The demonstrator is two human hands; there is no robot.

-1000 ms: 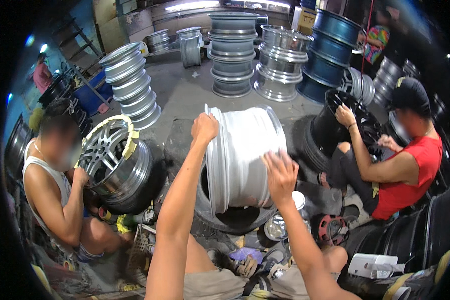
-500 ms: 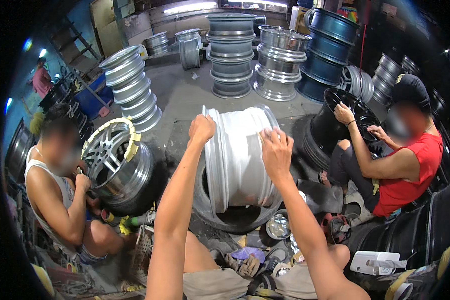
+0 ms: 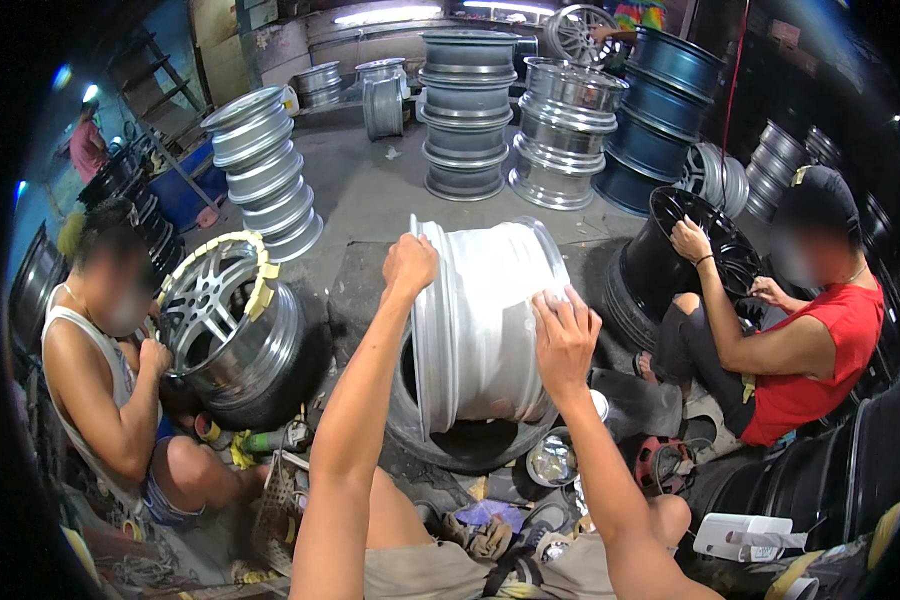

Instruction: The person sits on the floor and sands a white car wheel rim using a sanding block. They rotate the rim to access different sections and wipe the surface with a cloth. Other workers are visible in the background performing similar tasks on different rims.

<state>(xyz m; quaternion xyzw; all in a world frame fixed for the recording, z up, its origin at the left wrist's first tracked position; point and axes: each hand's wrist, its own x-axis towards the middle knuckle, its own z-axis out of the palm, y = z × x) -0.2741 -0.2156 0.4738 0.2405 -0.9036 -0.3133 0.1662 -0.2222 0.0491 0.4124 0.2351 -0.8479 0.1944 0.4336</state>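
A silver wheel rim point(image 3: 475, 330) lies on its side in front of me, its barrel coated in pale grey. Beneath it is a black tire point(image 3: 470, 457). My left hand point(image 3: 410, 264) is closed around the raised left lip of the rim. On the right part of the barrel rests my right hand point(image 3: 567, 335), fingers stretched out and a little apart. Whatever may lie under its fingers is hidden. Near my right forearm stands a small metal bowl point(image 3: 552, 458) with shiny contents.
At left a person in a white top works on a taped spoked wheel point(image 3: 210, 300). At right a person in red handles a black wheel point(image 3: 705, 235). Stacked rims point(image 3: 465, 115) stand at the back. A white plastic container point(image 3: 745, 537) lies at lower right.
My right hand has slid nearer to me along the barrel. My left hand keeps its hold on the lip. Far back, a spoked wheel held by a person has come into view.
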